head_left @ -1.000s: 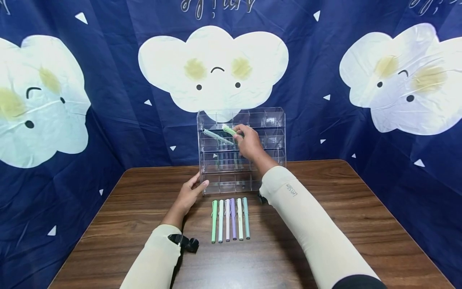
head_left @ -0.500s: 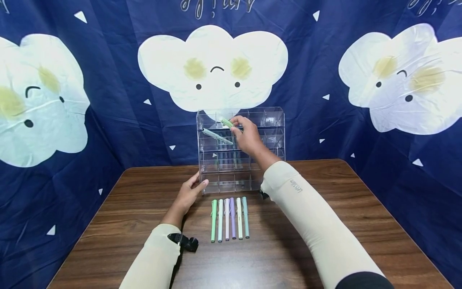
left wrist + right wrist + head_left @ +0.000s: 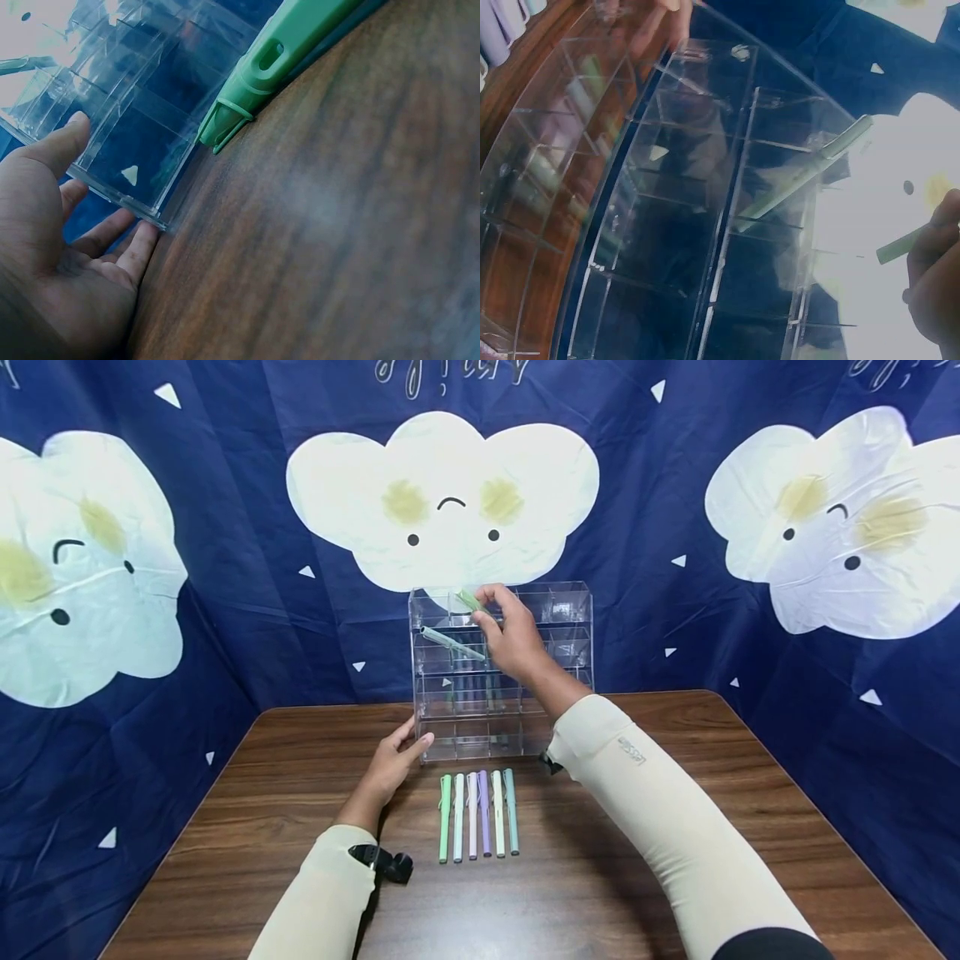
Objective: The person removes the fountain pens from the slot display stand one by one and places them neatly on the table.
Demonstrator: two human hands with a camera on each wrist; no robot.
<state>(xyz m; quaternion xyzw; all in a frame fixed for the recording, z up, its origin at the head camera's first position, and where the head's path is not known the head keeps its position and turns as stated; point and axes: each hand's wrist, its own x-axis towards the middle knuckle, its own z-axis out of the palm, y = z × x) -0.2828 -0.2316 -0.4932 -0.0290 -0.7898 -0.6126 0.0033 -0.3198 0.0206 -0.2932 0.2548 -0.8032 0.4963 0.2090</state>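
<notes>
A clear stepped acrylic rack (image 3: 504,697) with several divided compartments stands at the table's back. My right hand (image 3: 517,639) pinches a light green pen (image 3: 471,601) in front of the top tier; in the right wrist view that pen's end (image 3: 900,246) sticks out past the fingers. Slanting across the upper-left compartments lies a pale teal pen (image 3: 452,643). My left hand (image 3: 390,764) rests at the rack's lower left corner; the left wrist view shows the fingertips touching its bottom edge, fingers (image 3: 139,251) fairly straight and thumb apart.
Several pens lie in a row before the rack, from a green pen (image 3: 445,818) at left through a purple pen (image 3: 485,814) to a teal pen (image 3: 512,812). The wooden table (image 3: 300,768) meets a blue curtain (image 3: 262,635) printed with clouds.
My right hand has risen with the light green pen, from the second tier's height to the top tier. My left hand and the row of pens have stayed in place.
</notes>
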